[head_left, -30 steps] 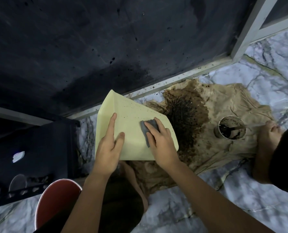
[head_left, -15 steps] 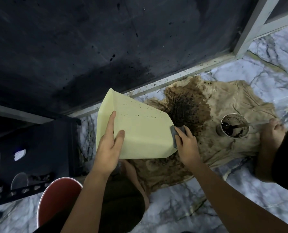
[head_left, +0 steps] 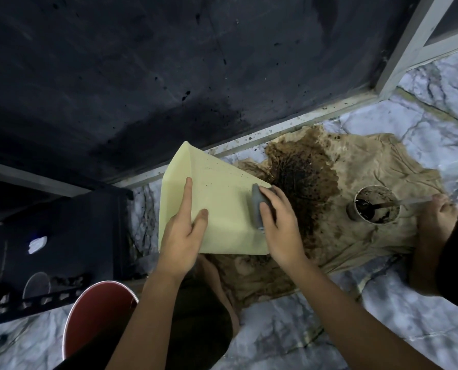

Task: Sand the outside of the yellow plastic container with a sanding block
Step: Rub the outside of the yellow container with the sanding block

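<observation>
The pale yellow plastic container (head_left: 219, 198) lies tilted in front of me, one broad outer face turned up and dotted with small dark specks. My left hand (head_left: 182, 236) presses flat on that face near its lower left, fingers spread, steadying it. My right hand (head_left: 278, 222) grips a grey sanding block (head_left: 256, 206) and holds it against the container's right edge. Most of the block is covered by my fingers.
A stained tan cloth (head_left: 364, 182) covers the marble floor to the right, with a dark wet patch (head_left: 302, 174). A tin of dark liquid (head_left: 373, 206) stands on it, another person's hand (head_left: 438, 214) beside it. A dark wall rises behind. Black rack at left, red stool (head_left: 97, 313) below.
My right hand slid the sanding block from the middle of the yellow face to its right edge, then slightly back onto the face. My left hand stayed put.
</observation>
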